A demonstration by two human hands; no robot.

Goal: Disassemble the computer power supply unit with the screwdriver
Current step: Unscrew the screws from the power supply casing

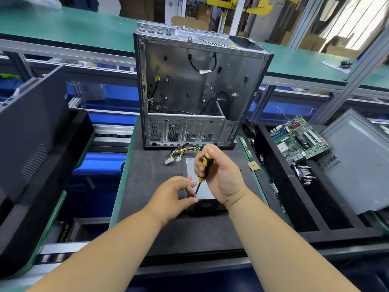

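Observation:
The grey metal power supply unit (203, 189) lies on the dark foam mat (151, 171), its black fan grille facing me. A bundle of yellow and black cables (182, 151) runs from its far end. My right hand (219, 175) grips the yellow and black screwdriver (205, 165) upright, tip down at the unit's near left corner. My left hand (175, 196) pinches the shaft near the tip and rests against that corner. The screw itself is hidden by my fingers.
An empty computer case (200, 87) stands upright just behind the unit. A green motherboard (299, 139) and a small fan lie in the black tray on the right, beside a grey panel (357, 163). A small chip (253, 166) sits at the mat's right edge. A dark case fills the left.

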